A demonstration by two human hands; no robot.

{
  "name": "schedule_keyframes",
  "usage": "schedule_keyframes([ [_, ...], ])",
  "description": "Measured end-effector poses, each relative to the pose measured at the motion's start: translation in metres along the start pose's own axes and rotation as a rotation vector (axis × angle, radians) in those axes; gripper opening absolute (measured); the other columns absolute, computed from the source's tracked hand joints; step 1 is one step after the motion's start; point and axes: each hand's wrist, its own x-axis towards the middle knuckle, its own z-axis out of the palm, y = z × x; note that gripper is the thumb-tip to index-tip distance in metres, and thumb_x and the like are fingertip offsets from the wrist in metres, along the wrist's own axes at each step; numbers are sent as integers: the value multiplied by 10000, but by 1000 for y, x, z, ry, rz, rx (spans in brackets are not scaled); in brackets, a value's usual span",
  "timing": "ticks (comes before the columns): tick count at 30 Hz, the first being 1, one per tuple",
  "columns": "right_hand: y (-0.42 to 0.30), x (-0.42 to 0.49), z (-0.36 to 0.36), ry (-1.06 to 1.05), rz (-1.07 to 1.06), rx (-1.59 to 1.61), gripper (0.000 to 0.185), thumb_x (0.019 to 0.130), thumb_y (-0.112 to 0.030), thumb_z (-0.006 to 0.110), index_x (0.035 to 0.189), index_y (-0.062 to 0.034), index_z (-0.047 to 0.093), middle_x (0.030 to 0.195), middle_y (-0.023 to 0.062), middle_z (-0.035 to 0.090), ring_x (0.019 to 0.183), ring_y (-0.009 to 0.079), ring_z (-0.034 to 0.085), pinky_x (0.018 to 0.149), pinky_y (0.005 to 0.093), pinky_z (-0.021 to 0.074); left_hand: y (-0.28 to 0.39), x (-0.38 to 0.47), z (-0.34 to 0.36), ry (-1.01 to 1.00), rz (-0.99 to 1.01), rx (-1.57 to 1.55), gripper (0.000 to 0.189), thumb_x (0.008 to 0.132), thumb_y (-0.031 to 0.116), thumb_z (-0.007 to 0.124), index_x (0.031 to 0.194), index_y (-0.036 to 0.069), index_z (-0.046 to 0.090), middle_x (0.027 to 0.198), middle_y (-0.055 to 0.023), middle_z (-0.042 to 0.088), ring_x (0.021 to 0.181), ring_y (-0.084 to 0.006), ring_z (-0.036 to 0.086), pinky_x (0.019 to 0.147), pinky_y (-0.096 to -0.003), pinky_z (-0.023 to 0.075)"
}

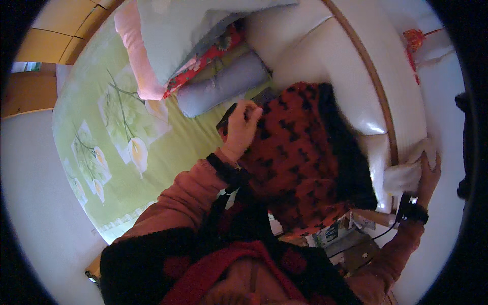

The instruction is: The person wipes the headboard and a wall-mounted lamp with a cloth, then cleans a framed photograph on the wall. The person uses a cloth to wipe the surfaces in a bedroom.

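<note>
My left hand point(242, 126), fingers curled, is over the edge of a red and black patterned cloth item point(301, 152) with a wide black border. Whether it grips any fabric is unclear. At the far right my right hand point(431, 171) holds a pale, bunched cloth point(404, 176) against the top of the padded headboard point(375, 114); both are somewhat blurred. The red and black item lies between my hands, against the headboard. Both wrists wear black bands.
A green bed sheet with lily prints point(152, 152) spreads left. A grey-blue rolled pillow point(225, 84) and folded bedding point(171, 38) with pink and red floral parts lie beyond. Below right, a bedside surface point(354, 248) holds several items and a black cable. A red ornament point(413, 42) hangs at upper right.
</note>
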Motion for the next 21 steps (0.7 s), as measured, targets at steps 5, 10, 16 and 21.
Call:
schedule_keyframes([
  [5, 18, 8, 4, 102, -25, -145, 591, 823, -328, 640, 1281, 0, 464, 1286, 201, 492, 1130, 318, 510, 964, 367, 390, -23, -11, -41, 15, -31, 35, 162, 826, 97, 625, 906, 30, 500, 681, -42, 455, 625, -134, 426, 582, -277, 395],
  [10, 30, 16, 6, 195, -285, -564, 561, 838, -369, 614, 1248, -4, 499, 1233, 213, 530, 1109, 326, 527, 925, 373, 417, -44, -5, -22, -141, 10, 83, 170, 813, 71, 620, 916, 35, 489, 716, -93, 442, 628, -203, 435, 587, -304, 400],
  [16, 13, 3, 8, 165, 26, -322, 536, 867, -373, 566, 1248, -2, 494, 1237, 233, 516, 1150, 372, 486, 964, 385, 381, -61, 7, -7, -167, 86, 99, 127, 847, 72, 586, 919, 45, 485, 740, -98, 455, 635, -213, 443, 601, -317, 401],
  [21, 7, 0, 13, 233, -51, -289, 547, 850, -370, 599, 1231, 10, 500, 1208, 235, 535, 1112, 362, 514, 929, 385, 409, -56, 4, -12, -223, 44, 81, 133, 842, 45, 576, 936, 27, 483, 799, -137, 484, 672, -272, 494, 621, -335, 425],
])
